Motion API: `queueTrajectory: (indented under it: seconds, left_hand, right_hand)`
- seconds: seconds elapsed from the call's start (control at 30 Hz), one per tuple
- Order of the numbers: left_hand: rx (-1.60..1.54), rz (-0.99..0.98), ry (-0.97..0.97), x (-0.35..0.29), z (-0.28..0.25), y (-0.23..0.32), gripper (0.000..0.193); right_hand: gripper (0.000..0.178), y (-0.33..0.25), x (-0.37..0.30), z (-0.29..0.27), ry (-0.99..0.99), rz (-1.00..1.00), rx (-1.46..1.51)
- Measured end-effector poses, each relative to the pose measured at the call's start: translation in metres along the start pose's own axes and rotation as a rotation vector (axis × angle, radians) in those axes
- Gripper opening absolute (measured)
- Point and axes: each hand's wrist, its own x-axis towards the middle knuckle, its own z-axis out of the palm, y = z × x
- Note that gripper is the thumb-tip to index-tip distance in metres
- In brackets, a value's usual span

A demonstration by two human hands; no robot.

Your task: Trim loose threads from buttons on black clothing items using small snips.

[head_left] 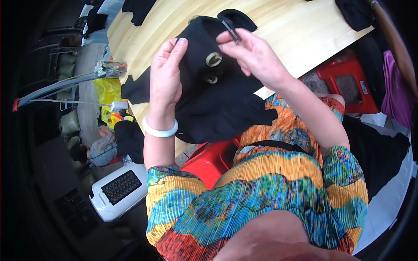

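Note:
Black knitted cloth, apparently a garment (pixel 217 104), hangs over the near table edge and down toward my lap. My left hand (pixel 167 71), with a white bangle on its wrist, pinches an upper fold of it between thumb and fingers. To the right, my right hand (pixel 259 54) grips a small dark tool that looks like thread snips (pixel 230 29), pointed up and left over the cloth. Two round pale-rimmed spots (pixel 213 59) show on the cloth between my hands; I cannot tell whether they are holes or fittings.
The pale wooden table (pixel 305 43) carries more black cloth (pixel 355 15) at the far right, near another person's arm (pixel 394 39). A clear container of small tools (pixel 109 68) sits at the left edge. Red stools (pixel 344 82), a white case (pixel 119 191) and a seated person (pixel 104 148) are around.

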Motion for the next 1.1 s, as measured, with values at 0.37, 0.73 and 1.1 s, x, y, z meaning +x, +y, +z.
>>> queueTrajectory:
  seconds: [0.37,0.73,1.1]
  left_hand:
    - [-0.255,-0.210,0.103,0.007,0.002,0.023,0.011]
    - [0.865,0.556,0.307,-0.008,0.000,-0.010,0.011]
    - [0.772,0.336,0.047,-0.051,0.021,-0.022,0.038]
  right_hand:
    - [0.037,-0.004,-0.014,0.008,-0.127,0.113,0.114]
    - [0.030,0.011,-0.032,0.001,-0.059,0.162,0.301]
    - [0.023,0.027,-0.036,0.003,-0.034,-0.142,-0.097]
